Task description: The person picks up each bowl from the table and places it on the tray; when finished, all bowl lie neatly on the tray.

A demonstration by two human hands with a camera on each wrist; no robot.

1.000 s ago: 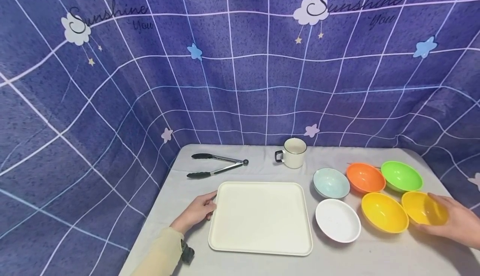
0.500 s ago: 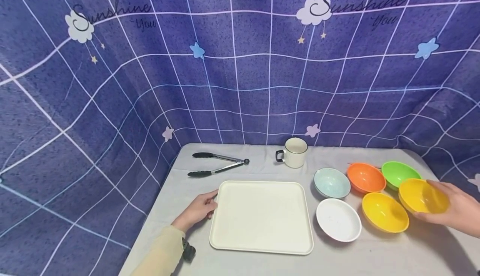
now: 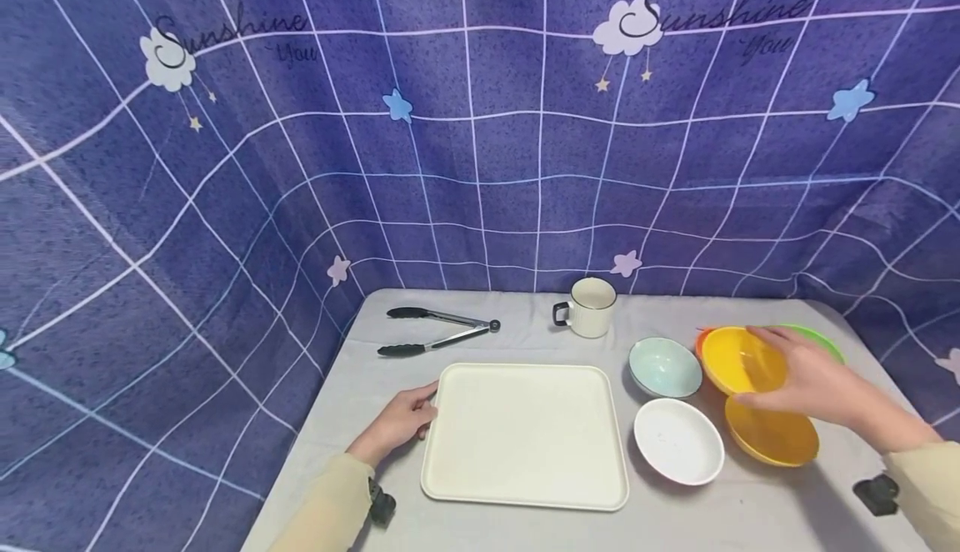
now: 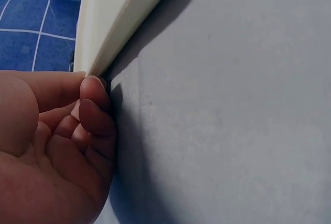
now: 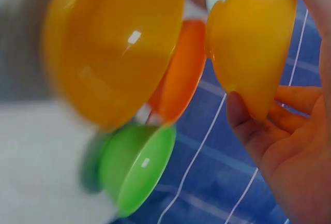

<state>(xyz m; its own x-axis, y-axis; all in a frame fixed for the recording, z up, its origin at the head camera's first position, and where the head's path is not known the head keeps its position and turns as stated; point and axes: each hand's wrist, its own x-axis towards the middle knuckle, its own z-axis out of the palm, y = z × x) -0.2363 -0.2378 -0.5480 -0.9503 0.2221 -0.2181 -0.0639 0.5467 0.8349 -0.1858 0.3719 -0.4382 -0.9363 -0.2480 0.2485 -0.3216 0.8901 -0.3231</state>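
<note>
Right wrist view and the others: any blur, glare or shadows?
Right wrist: the green bowl shows a glint; so does the unheld yellow bowl, blurred at its left edge. Head: that bowl looks shaded. Left wrist: a dark shadow beside the left hand.

The held bowl [image 3: 738, 358] was yellow and the second bowl [image 3: 772, 437] too — with an orange bowl [image 5: 181, 76], a bright green bowl [image 5: 137, 172], a pale mint bowl [image 3: 664, 367], a white bowl [image 3: 678, 441] and a cream tray [image 3: 525, 435]. The mug [image 3: 591, 312] was off-white trimmed in black, the tongs [image 3: 457, 336] silver and black, the tablecloth [image 3: 660, 519] pale grey. The curtain [image 3: 502, 152] was violet-blue — gridded in white and light blue, with white clouds [image 3: 617, 32], blue and pink stars [image 3: 851, 100] and dark lettering [image 3: 738, 12].
</note>
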